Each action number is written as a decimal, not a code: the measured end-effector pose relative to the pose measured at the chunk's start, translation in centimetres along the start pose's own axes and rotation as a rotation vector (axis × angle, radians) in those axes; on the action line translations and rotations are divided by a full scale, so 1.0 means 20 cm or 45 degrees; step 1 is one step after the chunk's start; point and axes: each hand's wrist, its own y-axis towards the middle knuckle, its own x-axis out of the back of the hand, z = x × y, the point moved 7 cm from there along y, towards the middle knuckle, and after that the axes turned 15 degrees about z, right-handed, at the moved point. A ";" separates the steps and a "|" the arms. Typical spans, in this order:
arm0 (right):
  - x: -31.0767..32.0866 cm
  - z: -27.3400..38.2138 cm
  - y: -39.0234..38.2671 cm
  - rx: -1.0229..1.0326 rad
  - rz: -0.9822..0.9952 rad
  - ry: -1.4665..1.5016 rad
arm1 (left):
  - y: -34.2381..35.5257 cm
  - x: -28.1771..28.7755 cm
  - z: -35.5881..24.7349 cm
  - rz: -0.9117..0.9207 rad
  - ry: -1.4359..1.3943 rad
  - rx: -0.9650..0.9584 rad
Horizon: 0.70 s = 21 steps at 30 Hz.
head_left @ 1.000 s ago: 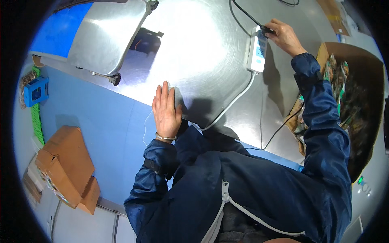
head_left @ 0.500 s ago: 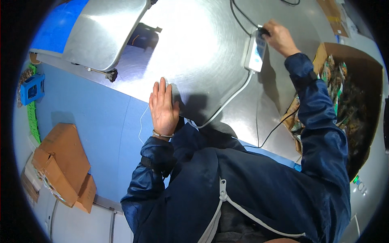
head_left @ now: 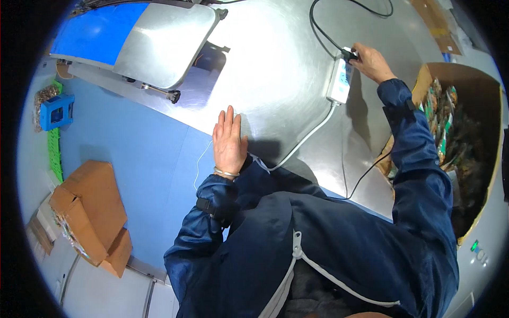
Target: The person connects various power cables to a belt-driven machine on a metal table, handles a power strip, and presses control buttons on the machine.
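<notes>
Since the earlier frame the view has swung slightly; both hands keep their posts, the right hand (head_left: 371,62) staying at the far end of the small white rectangular device (head_left: 340,80) and the left hand (head_left: 229,142) still flat.

Left hand: open, fingers together and extended, palm down on the brushed steel worktop (head_left: 275,69) at its near edge, right where the metal meets the blue surface (head_left: 143,148). It holds nothing. A metal bangle (head_left: 226,173) sits at the wrist.

Right hand: fingers closed about the black plug (head_left: 350,53) at the far end of the white device, where a black cable (head_left: 323,32) loops off toward the far edge of the worktop.

White device: lies flat on the worktop toward its right side, long axis running near to far. A grey-white cord (head_left: 305,140) leaves its near end and runs back to the near edge beside the left hand.

Right of the worktop: open cardboard box (head_left: 424,79) filled with small packets (head_left: 450,138). Far left corner: tilted steel tray (head_left: 164,42). Lower left, off the worktop: brown cardboard carton (head_left: 90,206).
</notes>
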 end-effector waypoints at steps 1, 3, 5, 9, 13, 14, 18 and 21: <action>-0.02 -0.01 0.02 -0.013 0.050 -0.021 | 0.01 0.00 -0.01 0.008 -0.003 -0.025; -0.04 0.01 0.03 0.016 0.028 -0.049 | 0.03 0.00 -0.01 0.044 0.036 -0.044; -0.05 0.02 0.04 0.025 0.019 -0.061 | 0.03 0.00 -0.02 0.029 0.057 -0.040; -0.03 0.02 0.04 0.051 -0.095 -0.069 | 0.03 0.05 -0.03 -0.019 0.115 -0.024; -0.04 0.00 0.03 0.045 -0.069 -0.052 | 0.03 0.00 -0.02 -0.002 0.140 -0.082; -0.06 -0.03 0.02 -0.061 -0.016 -0.027 | 0.03 0.01 -0.02 0.005 0.055 -0.102; 0.21 0.22 -0.21 -0.118 -0.280 0.246 | -0.12 0.08 -0.02 -0.047 -0.115 -0.185; 0.23 0.41 -0.32 -0.019 -0.256 0.306 | -0.23 0.02 0.12 -0.002 -0.223 -0.207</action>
